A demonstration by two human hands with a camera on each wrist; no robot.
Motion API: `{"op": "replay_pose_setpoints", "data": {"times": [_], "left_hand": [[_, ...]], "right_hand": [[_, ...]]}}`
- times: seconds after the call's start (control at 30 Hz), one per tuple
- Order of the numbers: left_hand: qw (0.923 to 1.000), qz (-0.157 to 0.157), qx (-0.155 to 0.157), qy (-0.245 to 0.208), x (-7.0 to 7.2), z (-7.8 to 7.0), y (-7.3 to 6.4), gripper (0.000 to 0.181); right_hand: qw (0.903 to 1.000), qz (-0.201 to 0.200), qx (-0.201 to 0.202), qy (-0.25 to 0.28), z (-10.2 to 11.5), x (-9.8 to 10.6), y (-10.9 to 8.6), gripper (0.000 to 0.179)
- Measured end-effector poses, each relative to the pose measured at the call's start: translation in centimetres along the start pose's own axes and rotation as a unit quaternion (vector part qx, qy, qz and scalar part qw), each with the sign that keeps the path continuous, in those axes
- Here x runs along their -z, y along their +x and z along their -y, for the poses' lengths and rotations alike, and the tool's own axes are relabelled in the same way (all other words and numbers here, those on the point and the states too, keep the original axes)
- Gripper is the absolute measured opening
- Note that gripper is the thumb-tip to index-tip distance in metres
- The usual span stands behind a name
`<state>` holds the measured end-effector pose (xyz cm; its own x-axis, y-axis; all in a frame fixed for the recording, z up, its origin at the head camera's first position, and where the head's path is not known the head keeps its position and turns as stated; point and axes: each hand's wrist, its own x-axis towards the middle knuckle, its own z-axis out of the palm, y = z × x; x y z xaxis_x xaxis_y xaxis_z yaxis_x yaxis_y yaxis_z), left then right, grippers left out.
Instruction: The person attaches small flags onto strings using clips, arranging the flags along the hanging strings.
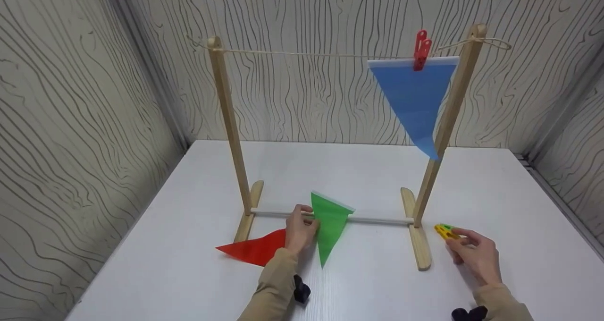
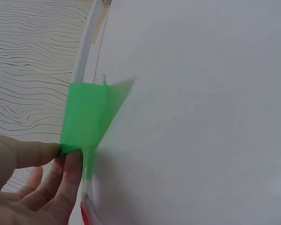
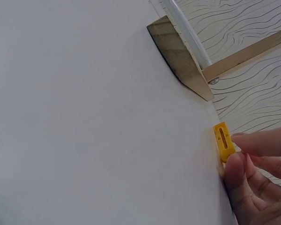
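My left hand (image 1: 302, 229) pinches the left edge of a green pennant (image 1: 330, 222) between thumb and fingers. The pennant lifts off the white table and overlaps the stand's white crossbar (image 1: 382, 220). Part of a red pennant (image 1: 255, 250) is hidden behind my left wrist. At the right, my right hand (image 1: 476, 255) has thumb and finger at the near end of a yellow clothespin (image 3: 224, 142), pinching it. A bit of a green clothespin (image 1: 446, 226) shows beside the yellow one. Higher up, a red clothespin (image 1: 421, 52) clips a blue pennant (image 1: 415, 99) to the string (image 1: 302, 54).
The string runs between two wooden posts, the left post (image 1: 230, 127) and the right post (image 1: 455, 108). Wooden feet, one at the left (image 1: 244, 229) and one at the right (image 1: 420, 248), rest on the table (image 1: 358, 288). Wood-grain patterned walls (image 1: 306, 99) stand behind and beside it.
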<state>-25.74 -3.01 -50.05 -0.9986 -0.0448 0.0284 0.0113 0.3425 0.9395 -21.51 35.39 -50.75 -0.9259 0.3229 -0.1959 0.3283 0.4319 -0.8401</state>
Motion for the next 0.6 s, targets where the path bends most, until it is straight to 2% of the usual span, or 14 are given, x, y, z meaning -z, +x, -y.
{"op": "replay_pose_setpoints", "data": {"times": [0.27,0.6], "left_hand": [[0.9998,0.017,0.003,0.01,-0.04,0.21,-0.1,0.033],[0.9991,0.032,-0.016,0.024,-0.16,0.31,-0.51,0.036]], "right_hand": [[0.9999,-0.007,0.003,-0.01,0.06,-0.01,-0.25,0.052],[0.9998,-0.015,0.0,-0.013,-0.04,-0.05,-0.12,0.052]]}}
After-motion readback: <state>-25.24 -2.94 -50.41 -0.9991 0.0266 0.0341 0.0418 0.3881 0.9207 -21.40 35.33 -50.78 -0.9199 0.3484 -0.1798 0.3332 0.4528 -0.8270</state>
